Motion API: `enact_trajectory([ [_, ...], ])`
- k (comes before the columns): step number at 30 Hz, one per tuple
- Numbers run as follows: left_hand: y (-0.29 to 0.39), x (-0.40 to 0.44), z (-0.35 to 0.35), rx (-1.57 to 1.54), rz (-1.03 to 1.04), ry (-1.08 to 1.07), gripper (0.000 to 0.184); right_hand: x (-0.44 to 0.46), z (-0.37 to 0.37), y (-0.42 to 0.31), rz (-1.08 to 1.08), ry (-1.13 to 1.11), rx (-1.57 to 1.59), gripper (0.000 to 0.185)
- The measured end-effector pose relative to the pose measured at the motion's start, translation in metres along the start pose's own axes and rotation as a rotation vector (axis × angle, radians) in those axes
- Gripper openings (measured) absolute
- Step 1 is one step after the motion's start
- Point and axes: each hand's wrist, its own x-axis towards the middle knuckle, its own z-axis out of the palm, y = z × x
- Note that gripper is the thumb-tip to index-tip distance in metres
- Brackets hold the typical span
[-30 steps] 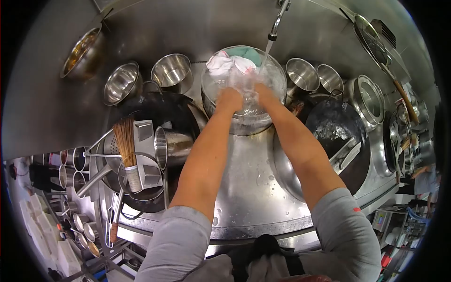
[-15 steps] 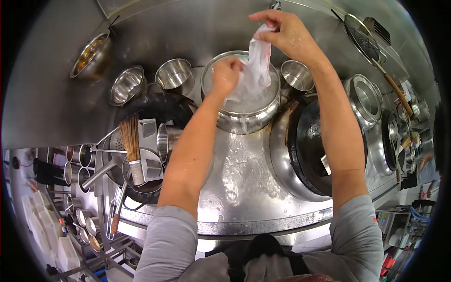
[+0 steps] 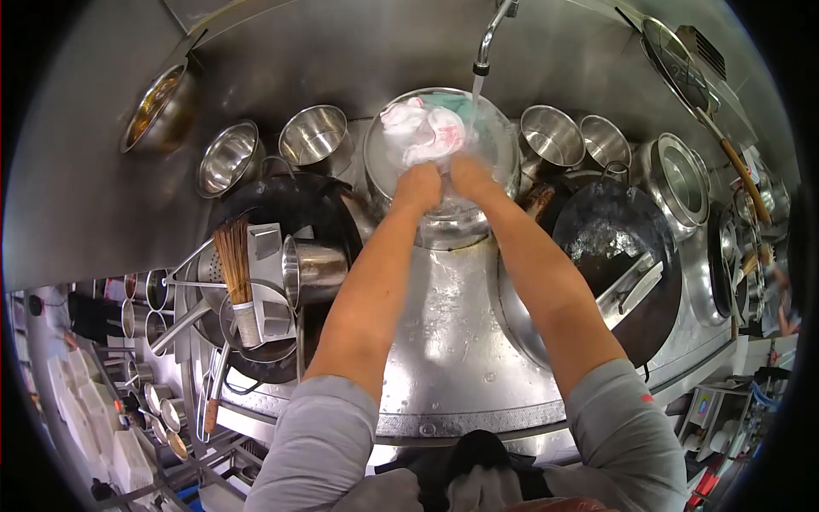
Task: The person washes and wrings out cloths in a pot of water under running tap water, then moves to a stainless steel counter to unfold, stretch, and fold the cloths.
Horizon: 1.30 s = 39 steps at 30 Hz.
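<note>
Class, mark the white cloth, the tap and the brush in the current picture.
White cloth (image 3: 443,133), head view: a fold near the red print.
Tap (image 3: 488,43), head view: its curved spout.
Brush (image 3: 238,282), head view: its lower bristles.

Two bare hands (image 3: 418,186) are close together at the near side of a round steel basin (image 3: 452,233), beside a bunched, red-marked white cloth (image 3: 438,135), as a curved chrome tap (image 3: 487,47) runs.

A dull steel wall (image 3: 401,51) backs a gleaming counter (image 3: 444,341), a metal rack (image 3: 703,415) standing at right.
</note>
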Motion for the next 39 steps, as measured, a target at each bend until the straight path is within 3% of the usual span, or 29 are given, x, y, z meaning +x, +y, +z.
enact_trajectory([
  [2, -0.007, 0.008, 0.009, 0.022, 0.004, -0.146, 0.022, -0.006, -0.007, -0.002, -0.048, -0.04, -0.032, 0.029],
  [5, -0.027, 0.041, -0.003, 0.043, 0.267, -0.265, 0.022, -0.011, -0.032, -0.005, -0.068, 0.017, -0.039, 0.027],
  [7, -0.035, 0.031, -0.034, -1.306, -0.242, -0.22, 0.024, -0.003, -0.035, 0.01, -0.069, 0.119, 0.007, 0.027],
  [9, -0.017, 0.01, -0.097, -1.672, -0.224, -0.09, 0.016, -0.006, -0.087, 0.011, -0.187, 0.461, 0.154, 0.024],
  [11, -0.002, -0.009, -0.155, -1.527, -0.083, -0.131, 0.027, -0.017, -0.19, -0.01, 0.008, 0.142, 0.674, 0.02],
  [12, 0.009, -0.013, -0.178, -1.404, -0.041, -0.133, 0.034, -0.003, -0.205, 0.0, -0.16, 0.247, 0.789, 0.016],
  [14, 0.037, -0.015, -0.217, -1.088, 0.067, -0.145, 0.043, -0.001, -0.267, -0.018, -0.263, 0.253, 0.88, 0.015],
  [15, 0.05, -0.016, -0.236, -0.928, 0.114, -0.15, 0.048, -0.007, -0.302, -0.029, -0.318, 0.234, 0.816, 0.026],
  [17, 0.074, -0.005, -0.27, -0.729, 0.182, -0.038, 0.048, 0.003, -0.354, -0.046, -0.38, 0.491, 0.46, 0.025],
  [19, 0.098, 0.007, -0.298, -0.669, 0.264, 0.261, 0.045, 0.005, -0.385, -0.062, -0.481, 0.697, 0.655, 0.021],
  [21, 0.116, 0.012, -0.319, -0.853, 0.277, 0.335, 0.044, -0.006, -0.399, -0.083, -0.568, 0.886, 0.836, 0.02],
  [23, 0.125, 0.01, -0.319, -1.019, 0.261, 0.409, 0.04, 0.004, -0.359, -0.06, -0.559, 0.555, 0.537, 0.028],
  [24, 0.118, 0.01, -0.311, -0.929, 0.245, 0.496, 0.038, 0.007, -0.34, -0.049, -0.547, 0.389, 0.39, 0.032],
  [25, 0.105, 0.014, -0.293, -0.836, 0.23, 0.582, 0.037, -0.003, -0.332, -0.047, -0.382, 0.188, 0.157, 0.041],
  [26, 0.089, 0.018, -0.272, -0.745, 0.21, 0.666, 0.036, 0.009, -0.297, -0.031, -0.398, 0.36, 0.206, 0.041],
  [27, 0.072, 0.02, -0.247, -0.654, 0.193, 0.616, 0.035, 0.008, -0.274, -0.025, -0.218, 0.331, 0.286, 0.038],
  [30, 0.032, 0.019, -0.159, -0.392, 0.137, 0.449, 0.033, 0.014, -0.186, -0.007, -0.066, 0.172, 0.354, 0.04],
  [31, 0.028, 0.014, -0.132, -0.332, 0.123, 0.402, 0.032, 0.028, -0.138, 0.005, -0.208, 0.246, 0.176, 0.027],
  [34, 0.011, 0.01, -0.051, -0.259, 0.03, 0.179, 0.032, 0.027, -0.045, 0.003, -0.041, 0.019, 0.116, 0.025],
  [35, 0.008, 0.008, -0.036, -0.193, 0.069, 0.07, 0.032, 0.018, -0.03, -0.002, 0.009, -0.034, 0.064, 0.025],
  [39, -0.001, 0.003, -0.026, -0.078, 0.112, -0.292, 0.03, 0.006, -0.011, 0.003, -0.172, -0.192, 0.072, 0.025],
])
